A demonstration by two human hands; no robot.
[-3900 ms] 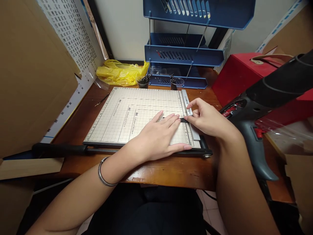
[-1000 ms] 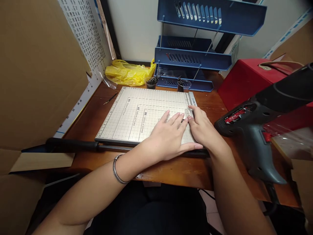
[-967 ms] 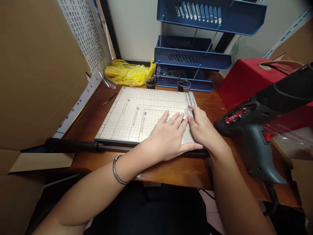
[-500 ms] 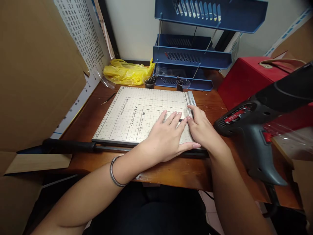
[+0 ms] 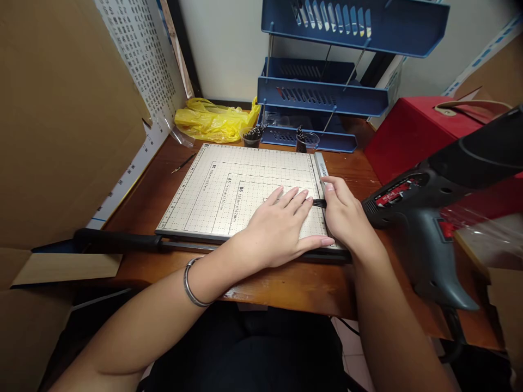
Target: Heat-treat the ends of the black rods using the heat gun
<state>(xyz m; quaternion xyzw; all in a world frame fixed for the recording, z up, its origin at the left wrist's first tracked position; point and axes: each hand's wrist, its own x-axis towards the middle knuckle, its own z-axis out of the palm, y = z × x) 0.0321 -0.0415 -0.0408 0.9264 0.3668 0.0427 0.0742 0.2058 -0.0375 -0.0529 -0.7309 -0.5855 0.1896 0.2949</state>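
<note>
My left hand (image 5: 278, 226) lies flat with fingers spread on the cream gridded board of a paper trimmer (image 5: 192, 201). From under its fingertips a small bundle of thin black strips (image 5: 319, 203) sticks out to the right, the rest hidden by the hand. My right hand (image 5: 347, 215) is at the board's right-hand bar (image 5: 320, 160), fingers curled and closed about the outer end of the strips; that end is hidden. The trimmer's black-handled blade arm (image 5: 118, 242) lies down along the near edge.
Two clear cups (image 5: 250, 142) of thin black pieces stand behind the board, by a yellow plastic bag (image 5: 216, 121) and a blue tiered tray rack (image 5: 322, 95). At right are a heat-gun-like tool (image 5: 433, 234) and a red box (image 5: 404, 125). Cardboard (image 5: 61, 120) walls the left.
My right hand has shifted slightly right, its fingers curling from the board top to the bar. More of the black strips now shows between the hands. My left hand stays flat on the board.
</note>
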